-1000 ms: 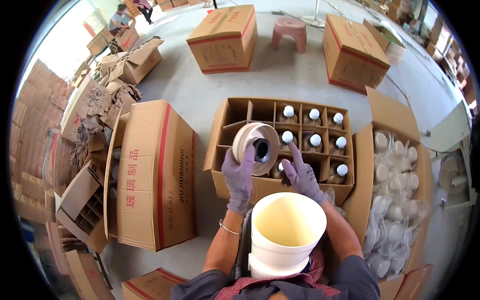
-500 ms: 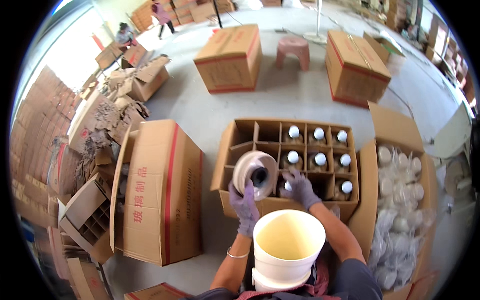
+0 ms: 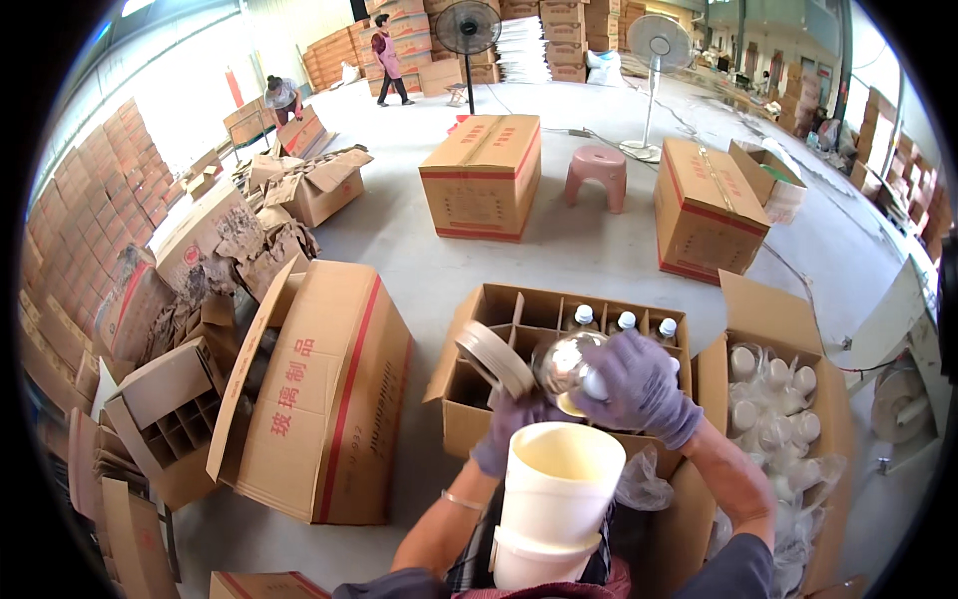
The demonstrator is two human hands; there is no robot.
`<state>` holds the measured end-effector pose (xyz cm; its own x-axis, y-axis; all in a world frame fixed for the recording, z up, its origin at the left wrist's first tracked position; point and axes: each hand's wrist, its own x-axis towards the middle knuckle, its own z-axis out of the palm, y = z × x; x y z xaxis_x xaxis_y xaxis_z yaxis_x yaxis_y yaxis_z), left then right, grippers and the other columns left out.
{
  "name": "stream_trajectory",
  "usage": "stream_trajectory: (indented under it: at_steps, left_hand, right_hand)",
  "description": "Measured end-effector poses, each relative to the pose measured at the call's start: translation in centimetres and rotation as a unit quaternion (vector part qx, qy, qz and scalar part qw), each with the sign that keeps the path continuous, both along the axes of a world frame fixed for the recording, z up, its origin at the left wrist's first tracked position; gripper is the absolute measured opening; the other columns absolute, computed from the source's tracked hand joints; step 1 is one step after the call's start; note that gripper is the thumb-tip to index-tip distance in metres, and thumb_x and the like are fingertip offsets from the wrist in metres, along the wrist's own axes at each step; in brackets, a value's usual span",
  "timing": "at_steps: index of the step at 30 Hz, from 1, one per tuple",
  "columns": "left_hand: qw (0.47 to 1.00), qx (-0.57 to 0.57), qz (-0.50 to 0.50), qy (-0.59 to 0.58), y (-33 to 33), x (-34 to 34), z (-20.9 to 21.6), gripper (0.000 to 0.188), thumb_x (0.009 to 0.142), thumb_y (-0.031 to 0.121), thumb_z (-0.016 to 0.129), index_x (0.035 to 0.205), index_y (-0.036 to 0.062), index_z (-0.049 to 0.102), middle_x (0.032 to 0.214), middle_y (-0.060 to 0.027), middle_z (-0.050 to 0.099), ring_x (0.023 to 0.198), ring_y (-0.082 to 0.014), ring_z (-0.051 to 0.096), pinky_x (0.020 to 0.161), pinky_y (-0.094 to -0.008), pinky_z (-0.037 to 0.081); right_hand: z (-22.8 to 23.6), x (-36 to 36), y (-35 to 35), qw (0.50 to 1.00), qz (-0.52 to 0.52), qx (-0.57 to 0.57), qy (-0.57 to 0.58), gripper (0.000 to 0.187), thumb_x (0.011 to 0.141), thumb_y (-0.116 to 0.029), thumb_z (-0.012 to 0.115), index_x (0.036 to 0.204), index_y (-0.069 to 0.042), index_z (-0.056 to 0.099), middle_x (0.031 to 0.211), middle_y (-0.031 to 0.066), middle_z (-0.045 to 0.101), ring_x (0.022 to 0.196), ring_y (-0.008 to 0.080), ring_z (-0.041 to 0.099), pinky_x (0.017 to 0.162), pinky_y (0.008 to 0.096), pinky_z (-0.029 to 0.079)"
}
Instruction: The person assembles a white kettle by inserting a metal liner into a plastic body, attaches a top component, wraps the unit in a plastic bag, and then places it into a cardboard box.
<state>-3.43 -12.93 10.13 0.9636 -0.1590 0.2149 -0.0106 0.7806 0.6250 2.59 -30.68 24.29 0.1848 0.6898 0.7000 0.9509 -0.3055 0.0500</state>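
Observation:
My left hand (image 3: 514, 431), in a grey-purple glove, grips a pale, wide roll (image 3: 496, 357), tilted above the divided carton (image 3: 469, 424). Gloved the same way, my right hand (image 3: 644, 387) wraps round a shiny, rounded glass bottle (image 3: 569, 359), tilted, its whitish cap partly under my fingers. A small yellowish patch shows below the bottle; I cannot make out what it is. Behind it, several white-capped bottles (image 3: 626, 320) stand upright in the carton's compartments. Close to my body rises a white cylindrical container (image 3: 559, 499), its open mouth upward. My left fingertips are partly hidden.
At right, an open carton (image 3: 833, 419) holds several bagged clear bottles (image 3: 778, 374). A large carton (image 3: 324, 399) lies at left beside torn cardboard (image 3: 215, 240). Farther off are closed cartons (image 3: 479, 180), a pink stool (image 3: 597, 178), fans (image 3: 659, 45) and two people (image 3: 389, 60).
My right hand has lifted a bottle out of the carton and brought it beside the roll. The roll has tilted onto its side in my left hand. The view has risen, showing more background.

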Motion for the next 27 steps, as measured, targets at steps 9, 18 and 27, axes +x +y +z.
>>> stream_trajectory:
  at_steps: [9, 18, 27]
  left_hand:
    - [0.971, -0.197, -0.130, -0.038, 0.6, 3.0, 3.6, 0.078, 0.096, 0.062, 0.035, 0.149, 0.0051, 0.030, 0.146, -0.0207, 0.040, 0.130, -0.0369, 0.046, 0.106, -0.0494, 0.044]
    - [0.984, 0.157, 0.057, -0.064, -1.3, -6.9, -1.1, 0.046, 0.096, 0.009, 0.056, 0.139, -0.0004, 0.043, 0.136, -0.0130, 0.053, 0.121, -0.0210, 0.052, 0.105, -0.0356, 0.042]
    - [0.992, 0.073, 0.068, 0.078, -0.2, -7.9, -2.6, 0.053, 0.101, 0.031, 0.041, 0.141, -0.0047, 0.039, 0.135, -0.0164, 0.053, 0.123, -0.0260, 0.053, 0.105, -0.0394, 0.045]
  right_hand:
    - [0.4, -1.5, -4.5, 0.997, -0.008, -0.007, 0.077, 0.085, 0.072, -0.038, 0.080, 0.141, -0.006, 0.043, 0.143, 0.0234, 0.039, 0.130, 0.0357, 0.044, 0.108, 0.0490, 0.036]
    - [-6.5, -5.2, -4.3, 0.688, 0.075, 0.227, 0.685, 0.100, 0.073, -0.033, 0.083, 0.147, 0.000, 0.024, 0.133, 0.0162, 0.049, 0.123, 0.0232, 0.048, 0.107, 0.0344, 0.037]
    - [-5.9, -4.5, -3.8, 0.666, 0.096, 0.029, 0.739, 0.049, 0.082, -0.028, 0.075, 0.119, 0.001, 0.060, 0.110, 0.0050, 0.065, 0.102, 0.0130, 0.059, 0.094, 0.0282, 0.047]
